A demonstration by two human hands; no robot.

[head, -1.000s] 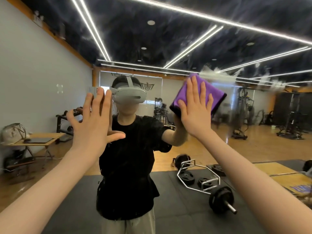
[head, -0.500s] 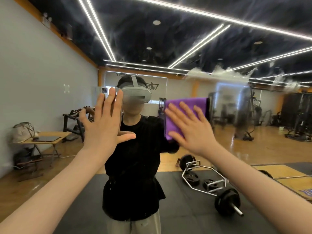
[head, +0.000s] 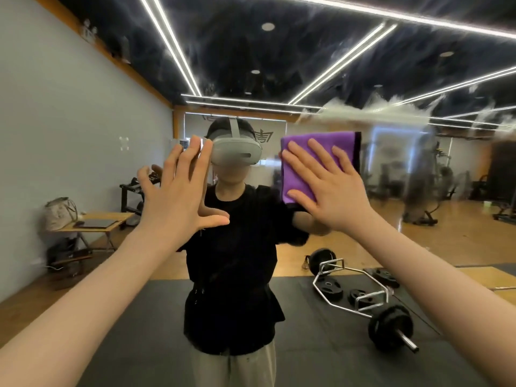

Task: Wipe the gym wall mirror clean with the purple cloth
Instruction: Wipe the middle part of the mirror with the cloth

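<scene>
Head view: a person faces the gym wall mirror [head: 83, 121].
Right hand [head: 332, 188]: flat, fingers spread, pressing the purple cloth [head: 318, 152] against the glass.
Left hand [head: 178, 196]: spread wide, empty, palm toward the mirror (contact unclear).
Foam streak [head: 377, 114]: on the glass above the right hand.
Barbell [head: 363, 300]: reflected, below the right forearm.

At your four o'clock a loaded hex bar [head: 363, 300] lies on black matting [head: 145, 344]; a small table [head: 95, 223] stands at nine.
</scene>
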